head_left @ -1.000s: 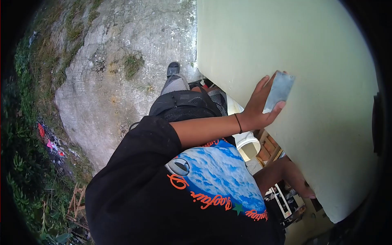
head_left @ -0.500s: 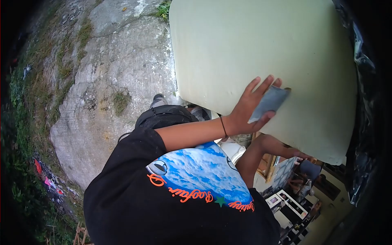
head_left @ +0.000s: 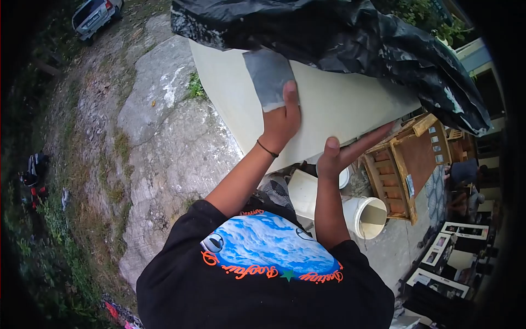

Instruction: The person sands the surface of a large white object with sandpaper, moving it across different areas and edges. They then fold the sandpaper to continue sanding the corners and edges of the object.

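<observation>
My left hand (head_left: pixel 282 122), with a dark band at its wrist, holds a grey sheet (head_left: pixel 268 78) against the face of a large pale panel (head_left: pixel 334 101). Its thumb lies over the sheet's right edge, and the other fingers are mostly hidden. At the lower right edge of the panel, my right hand (head_left: pixel 331 157) grips that edge with the thumb raised; its fingers are partly hidden. Crumpled black plastic (head_left: pixel 329 35) covers the panel's far side.
White buckets (head_left: pixel 370 217) stand below the panel, beside my right forearm. Farther right is a wooden frame with slats (head_left: pixel 389 183). Cracked concrete (head_left: pixel 170 137) lies to the left, a parked vehicle (head_left: pixel 96 17) at the upper left.
The view has shifted, and the panel now appears tilted, with black plastic along its top. My left hand and the grey sheet have moved up and left. The buckets have come into clearer view.
</observation>
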Available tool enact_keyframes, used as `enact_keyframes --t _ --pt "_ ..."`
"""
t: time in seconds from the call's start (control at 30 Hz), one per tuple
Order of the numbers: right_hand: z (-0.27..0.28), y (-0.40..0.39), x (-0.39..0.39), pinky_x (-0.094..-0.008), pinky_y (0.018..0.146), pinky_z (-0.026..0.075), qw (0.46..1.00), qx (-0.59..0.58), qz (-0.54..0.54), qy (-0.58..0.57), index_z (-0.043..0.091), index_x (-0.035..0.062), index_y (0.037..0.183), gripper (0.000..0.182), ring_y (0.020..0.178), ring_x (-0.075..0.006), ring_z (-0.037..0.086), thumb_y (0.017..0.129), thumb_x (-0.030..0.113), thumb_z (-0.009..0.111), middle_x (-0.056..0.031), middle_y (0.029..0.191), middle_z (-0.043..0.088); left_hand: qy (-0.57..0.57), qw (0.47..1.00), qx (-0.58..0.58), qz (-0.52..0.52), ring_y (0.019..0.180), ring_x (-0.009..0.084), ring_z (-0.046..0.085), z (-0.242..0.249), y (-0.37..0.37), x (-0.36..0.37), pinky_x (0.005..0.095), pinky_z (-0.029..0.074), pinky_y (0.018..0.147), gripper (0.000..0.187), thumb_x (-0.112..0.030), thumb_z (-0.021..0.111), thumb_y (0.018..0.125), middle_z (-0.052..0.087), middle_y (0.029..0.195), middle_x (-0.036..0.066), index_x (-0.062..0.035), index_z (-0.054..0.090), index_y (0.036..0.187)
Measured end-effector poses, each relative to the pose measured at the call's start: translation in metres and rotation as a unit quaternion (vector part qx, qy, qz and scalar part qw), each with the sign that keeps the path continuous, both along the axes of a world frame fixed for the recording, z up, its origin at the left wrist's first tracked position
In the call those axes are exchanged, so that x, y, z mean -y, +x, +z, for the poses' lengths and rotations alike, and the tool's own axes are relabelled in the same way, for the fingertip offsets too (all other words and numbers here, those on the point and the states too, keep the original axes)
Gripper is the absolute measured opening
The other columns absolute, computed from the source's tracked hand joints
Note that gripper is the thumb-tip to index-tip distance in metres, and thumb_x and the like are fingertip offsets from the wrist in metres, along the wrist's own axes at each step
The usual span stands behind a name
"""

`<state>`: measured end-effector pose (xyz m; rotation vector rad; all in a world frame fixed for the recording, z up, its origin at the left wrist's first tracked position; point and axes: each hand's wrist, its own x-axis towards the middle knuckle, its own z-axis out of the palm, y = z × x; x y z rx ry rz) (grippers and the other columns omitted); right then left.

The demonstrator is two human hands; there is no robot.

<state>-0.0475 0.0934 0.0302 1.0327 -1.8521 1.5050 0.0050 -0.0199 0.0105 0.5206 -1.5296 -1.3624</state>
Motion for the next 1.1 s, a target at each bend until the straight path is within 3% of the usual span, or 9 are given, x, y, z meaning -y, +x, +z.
enact_keyframes --t 0.13,0.33,0.4,0.43,0.6,0.73,0.9,1.0,1.1 --pt "-0.008 -0.005 -0.001 -0.0533 0.108 0.011 0.999 -0.038 -0.025 0.005 -0.003 0.0018 0.145 0.112 0.139 -0.0389 0.002 0.075 0.074 0.047 -0.0265 0.148 -0.002 0.129 0.987 0.096 -0.013 0.094 0.0277 0.060 0.014 0.001 0.019 0.0372 0.044 0.083 0.054 -0.040 0.030 0.100 0.063 0.100 0.018 0.0064 0.057 0.103" --pt "-0.011 -0.001 0.009 -0.0534 0.107 0.017 0.995 -0.014 -0.013 -0.093 0.013 0.0000 0.143 0.107 0.137 -0.0431 0.007 0.074 0.072 0.053 -0.0285 0.147 0.003 -0.347 0.912 -0.029 0.217 0.092 0.0172 0.056 0.017 0.003 -0.021 0.0289 0.043 0.082 0.056 -0.042 0.034 0.099 0.061 0.101 0.014 0.0093 0.055 0.105" --pt "-0.014 0.000 0.007 -0.0532 0.108 0.011 0.997 -0.018 -0.006 -0.071 0.006 0.0008 0.144 0.106 0.138 -0.0404 0.005 0.077 0.071 0.048 -0.0264 0.148 0.001 0.088 0.995 0.042 -0.029 0.102 0.0192 0.054 0.020 0.011 0.003 0.0294 0.041 0.088 0.053 -0.040 0.034 0.099 0.057 0.111 0.015 0.0084 0.051 0.114" --pt "-0.015 0.002 0.005 -0.0532 0.108 0.011 0.997 -0.015 -0.007 -0.072 0.006 0.0008 0.144 0.106 0.138 -0.0404 0.005 0.077 0.071 0.048 -0.0264 0.148 0.001 0.122 0.988 0.083 -0.055 0.108 0.0205 0.052 0.024 0.013 0.017 0.0297 0.039 0.092 0.052 -0.038 0.034 0.100 0.054 0.118 0.015 0.0081 0.047 0.119" --pt "-0.016 0.002 0.010 -0.0537 0.107 0.017 0.995 0.001 -0.004 -0.104 0.013 0.0000 0.143 0.106 0.137 -0.0434 0.008 0.075 0.072 0.051 -0.0293 0.147 0.003 -0.226 0.970 -0.051 0.071 0.123 0.0246 0.042 0.025 0.014 -0.049 0.0341 0.028 0.103 0.046 -0.028 0.033 0.100 0.046 0.131 0.018 0.0082 0.041 0.127" --pt "-0.019 0.003 0.009 -0.0527 0.107 0.019 0.996 0.000 -0.011 -0.091 0.012 -0.0003 0.143 0.105 0.137 -0.0431 0.008 0.076 0.073 0.048 -0.0293 0.147 0.003 0.083 0.996 0.006 -0.035 0.093 0.0148 0.053 0.037 0.012 -0.008 0.0275 0.040 0.084 0.045 -0.034 0.035 0.100 0.060 0.100 0.009 0.0055 0.056 0.104" --pt "-0.025 0.003 0.010 -0.0525 0.108 0.018 0.995 0.005 0.001 -0.100 0.011 0.0008 0.143 0.104 0.137 -0.0424 0.008 0.077 0.073 0.047 -0.0284 0.147 0.002 0.067 0.996 0.055 -0.022 0.090 0.0130 0.051 0.037 0.015 -0.037 0.0267 0.040 0.081 0.045 -0.035 0.035 0.100 0.059 0.097 0.007 0.0044 0.056 0.102" --pt "-0.026 0.001 0.010 -0.0526 0.108 0.017 0.995 0.006 0.011 -0.098 0.009 0.0021 0.144 0.104 0.137 -0.0419 0.007 0.077 0.073 0.048 -0.0277 0.147 0.000 -0.167 0.980 0.079 0.081 0.113 0.0273 0.050 -0.005 0.004 -0.062 0.0350 0.036 0.097 0.045 -0.031 0.036 0.099 0.053 0.120 0.018 0.0065 0.047 0.121" --pt "-0.030 0.002 0.005 -0.0518 0.108 0.019 0.996 -0.005 0.009 -0.087 0.008 0.0026 0.144 0.104 0.138 -0.0415 0.006 0.077 0.072 0.048 -0.0276 0.147 0.000 0.065 0.996 0.057 -0.030 0.079 0.0086 0.044 0.042 0.019 -0.012 0.0243 0.038 0.075 0.044 -0.036 0.037 0.100 0.055 0.085 0.001 0.0018 0.056 0.089"
